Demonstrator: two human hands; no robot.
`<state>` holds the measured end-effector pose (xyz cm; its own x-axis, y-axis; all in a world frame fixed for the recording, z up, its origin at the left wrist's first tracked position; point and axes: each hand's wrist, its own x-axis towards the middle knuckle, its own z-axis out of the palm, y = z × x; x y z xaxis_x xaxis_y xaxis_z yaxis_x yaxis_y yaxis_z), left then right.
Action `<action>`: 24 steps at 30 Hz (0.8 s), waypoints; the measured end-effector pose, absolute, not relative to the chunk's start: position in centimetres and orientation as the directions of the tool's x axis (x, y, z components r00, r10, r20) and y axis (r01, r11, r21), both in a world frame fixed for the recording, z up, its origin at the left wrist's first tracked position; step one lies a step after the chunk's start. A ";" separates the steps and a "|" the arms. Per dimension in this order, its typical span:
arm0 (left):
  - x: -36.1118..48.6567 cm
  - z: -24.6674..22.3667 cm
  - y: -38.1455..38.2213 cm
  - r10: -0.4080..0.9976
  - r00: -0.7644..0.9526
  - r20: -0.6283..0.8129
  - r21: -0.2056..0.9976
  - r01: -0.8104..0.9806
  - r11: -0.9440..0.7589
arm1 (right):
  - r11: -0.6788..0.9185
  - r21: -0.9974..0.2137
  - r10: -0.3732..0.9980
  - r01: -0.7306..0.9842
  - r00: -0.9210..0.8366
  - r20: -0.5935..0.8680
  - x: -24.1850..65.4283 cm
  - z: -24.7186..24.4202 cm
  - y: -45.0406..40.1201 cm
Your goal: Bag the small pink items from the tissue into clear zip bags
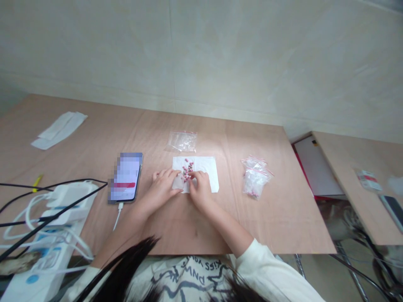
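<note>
Beads (188, 168) sit in a pink cluster on white tissue (206, 167), just ahead of both hands. Left hand (161, 189) narrowly pinches a clear scrap (179, 182); right hand (201, 191) curls narrowly at the cluster's edge, its hold unclear. A slip could scatter beads across the desk (261, 226).

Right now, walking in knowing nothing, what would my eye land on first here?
Your eye would go to the cluster of small pink pieces on a white paper sheet mid-table, with the left hand and right hand meeting over it. To their left lies a smartphone on a charging cable; to their right, a clear zip bag holding pink bits.
</note>
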<state>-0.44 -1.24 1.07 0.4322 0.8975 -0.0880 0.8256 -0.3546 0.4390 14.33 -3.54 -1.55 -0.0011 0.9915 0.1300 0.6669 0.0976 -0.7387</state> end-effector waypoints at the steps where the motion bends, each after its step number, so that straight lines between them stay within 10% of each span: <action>1: -0.5 1.0 -1.2 0.898 0.432 -0.085 0.438 0.826 -0.355 | 0.093 -0.717 0.992 0.691 -0.003 0.126 14.5 -1.9 -3.4; 24: -1.3 1.0 -1.2 0.905 0.411 -0.111 0.407 0.849 -0.336 | 0.110 -0.677 0.994 0.728 -0.079 0.077 14.7 -2.8 -2.7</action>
